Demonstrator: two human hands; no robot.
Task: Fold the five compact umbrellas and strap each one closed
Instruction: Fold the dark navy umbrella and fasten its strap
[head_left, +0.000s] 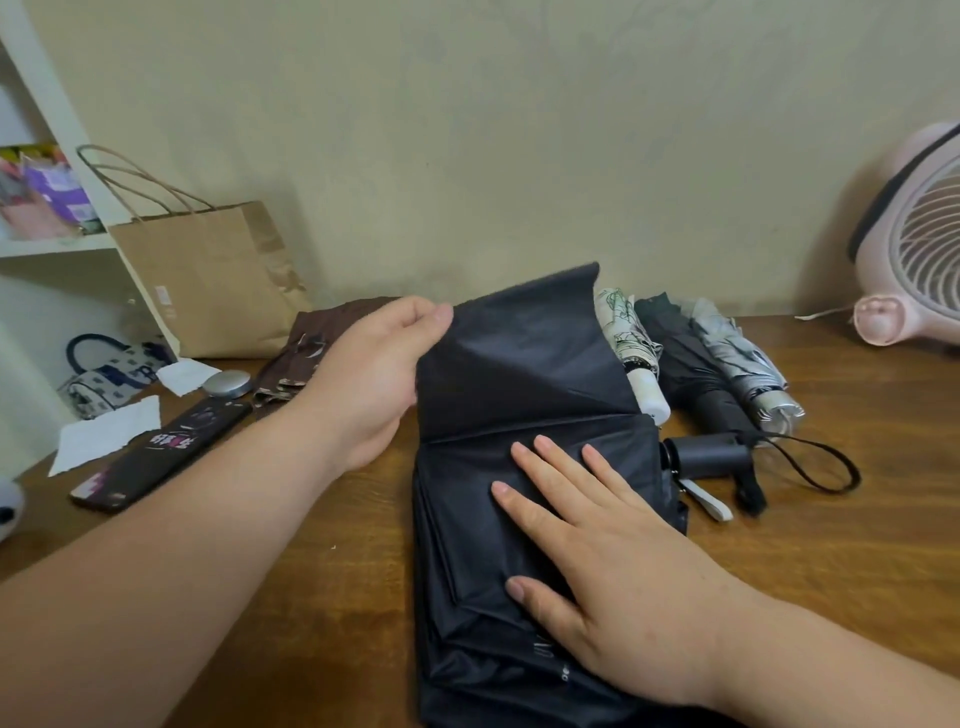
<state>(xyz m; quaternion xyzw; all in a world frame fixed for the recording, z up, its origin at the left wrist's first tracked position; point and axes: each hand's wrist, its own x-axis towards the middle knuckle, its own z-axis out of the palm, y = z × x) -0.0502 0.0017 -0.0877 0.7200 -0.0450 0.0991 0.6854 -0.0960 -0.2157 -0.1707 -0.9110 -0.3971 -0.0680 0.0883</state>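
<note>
A dark navy umbrella (524, 374) lies on the wooden table (831, 519) in front of me, its canopy partly flattened. My left hand (374, 374) pinches a raised panel of its fabric at the upper left edge. My right hand (597, 561) presses flat on the lower folds with straight fingers. Its dark grey handle (711, 457) with a wrist loop sticks out to the right. Behind it lie a cream patterned umbrella (631, 343), a black one (691, 374) and a grey one (743, 364). A brown umbrella (306, 348) lies behind my left hand.
A brown paper bag (213, 280) leans against the wall at back left, beside a white shelf (52, 156). A pink fan (919, 244) stands at the right edge. A dark case (166, 452), a round silver object (226, 385) and white paper scraps (109, 436) lie on the left.
</note>
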